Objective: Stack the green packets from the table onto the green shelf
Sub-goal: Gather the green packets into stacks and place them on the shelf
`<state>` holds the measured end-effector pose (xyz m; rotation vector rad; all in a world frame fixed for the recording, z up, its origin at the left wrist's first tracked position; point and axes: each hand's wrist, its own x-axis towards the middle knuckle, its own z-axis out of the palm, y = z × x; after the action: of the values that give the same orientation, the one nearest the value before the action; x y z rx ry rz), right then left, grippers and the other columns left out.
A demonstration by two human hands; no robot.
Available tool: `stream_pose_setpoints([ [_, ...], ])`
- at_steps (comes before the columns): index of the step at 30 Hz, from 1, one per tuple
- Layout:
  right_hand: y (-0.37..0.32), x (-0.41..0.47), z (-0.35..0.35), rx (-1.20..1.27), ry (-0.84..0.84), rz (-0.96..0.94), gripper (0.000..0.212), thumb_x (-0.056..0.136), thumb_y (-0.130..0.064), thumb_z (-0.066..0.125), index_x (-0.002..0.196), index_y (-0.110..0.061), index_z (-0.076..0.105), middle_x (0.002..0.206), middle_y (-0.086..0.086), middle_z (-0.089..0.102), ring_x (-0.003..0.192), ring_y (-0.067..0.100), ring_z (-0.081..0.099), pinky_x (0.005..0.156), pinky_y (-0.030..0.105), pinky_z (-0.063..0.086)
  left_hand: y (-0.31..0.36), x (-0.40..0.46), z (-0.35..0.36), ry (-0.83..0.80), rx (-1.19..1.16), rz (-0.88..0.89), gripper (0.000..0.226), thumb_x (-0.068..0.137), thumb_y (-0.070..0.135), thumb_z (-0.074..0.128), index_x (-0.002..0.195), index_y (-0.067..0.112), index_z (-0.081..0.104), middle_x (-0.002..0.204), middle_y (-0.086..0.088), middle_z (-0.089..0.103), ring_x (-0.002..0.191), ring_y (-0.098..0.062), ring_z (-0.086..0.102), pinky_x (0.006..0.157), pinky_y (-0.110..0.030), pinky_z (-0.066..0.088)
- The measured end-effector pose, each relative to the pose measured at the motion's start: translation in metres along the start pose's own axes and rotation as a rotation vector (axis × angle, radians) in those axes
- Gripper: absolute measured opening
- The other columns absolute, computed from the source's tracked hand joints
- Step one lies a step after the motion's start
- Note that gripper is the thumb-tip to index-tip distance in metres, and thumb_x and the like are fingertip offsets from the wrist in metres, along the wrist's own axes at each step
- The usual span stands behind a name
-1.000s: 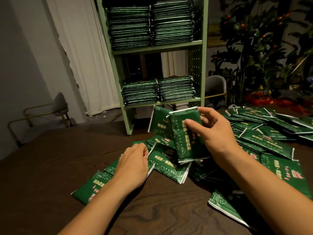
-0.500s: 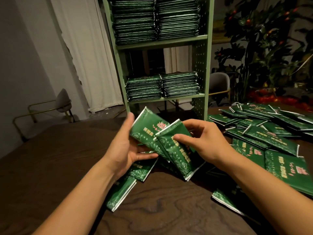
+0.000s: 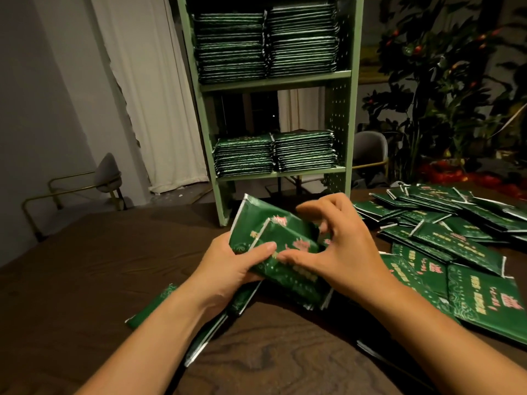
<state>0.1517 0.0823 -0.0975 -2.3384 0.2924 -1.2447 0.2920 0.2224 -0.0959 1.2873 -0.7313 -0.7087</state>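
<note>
Above the dark wooden table (image 3: 85, 280) I hold a small bundle of green packets (image 3: 273, 240). My left hand (image 3: 231, 266) grips the bundle from the left, thumb on top. My right hand (image 3: 339, 243) holds its right side, thumb pressed on the top packet and fingers curled over the far edge, slightly blurred. Straight ahead stands the green shelf (image 3: 342, 124); its upper and lower boards carry two side-by-side packet stacks (image 3: 273, 155) each. Many loose green packets (image 3: 456, 252) lie on the table to the right, and a few (image 3: 148, 306) lie under my left forearm.
A white curtain (image 3: 148, 95) hangs left of the shelf. A grey chair with a brass frame (image 3: 85, 183) stands at the left, another chair (image 3: 369, 149) behind the shelf. A dark leafy plant with red fruit (image 3: 442, 81) fills the back right.
My left hand came up off the table with a packet and joined it to the ones in my right hand. Both hands now close round the bundle, which has moved nearer the shelf.
</note>
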Motion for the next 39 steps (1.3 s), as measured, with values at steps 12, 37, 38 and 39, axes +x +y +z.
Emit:
stream_pose_setpoints([
  [12,-0.003,0.004,-0.005,0.526,-0.336,0.408,0.026,0.093,-0.015,0.069,0.118,-0.018,0.063,0.081,-0.003,0.069,0.062,0.013,0.055,0.055,0.026,0.045,0.01,-0.004,-0.005,-0.119,-0.111,-0.081,0.04,0.083,0.025,0.068,0.116,0.002,0.071,0.117,-0.017,0.073,0.11,-0.027,0.07,0.097,-0.044,0.056],
  [37,-0.011,-0.008,0.015,-0.662,-0.567,0.272,0.062,0.083,-0.077,0.051,0.114,-0.023,0.05,0.112,-0.002,0.056,0.109,0.022,0.045,0.09,0.036,0.042,-0.001,0.006,-0.024,0.578,0.682,-0.073,0.051,0.106,0.049,0.036,0.134,0.01,0.053,0.138,-0.015,0.054,0.128,-0.032,0.049,0.092,-0.035,0.036],
  [38,-0.014,-0.008,0.017,-0.612,-0.561,0.277,0.057,0.086,-0.072,0.054,0.113,-0.022,0.047,0.109,-0.001,0.055,0.107,0.022,0.047,0.086,0.036,0.042,-0.001,0.006,-0.023,0.575,0.664,-0.087,0.054,0.106,0.05,0.036,0.138,0.009,0.05,0.143,-0.015,0.052,0.132,-0.032,0.048,0.097,-0.036,0.037],
  [39,-0.017,-0.009,0.017,-0.558,-0.556,0.296,0.051,0.09,-0.065,0.055,0.112,-0.021,0.044,0.105,-0.001,0.055,0.105,0.023,0.049,0.081,0.036,0.041,-0.002,0.006,-0.023,0.564,0.655,-0.095,0.056,0.106,0.051,0.035,0.141,0.009,0.048,0.146,-0.014,0.05,0.134,-0.032,0.046,0.1,-0.038,0.037],
])
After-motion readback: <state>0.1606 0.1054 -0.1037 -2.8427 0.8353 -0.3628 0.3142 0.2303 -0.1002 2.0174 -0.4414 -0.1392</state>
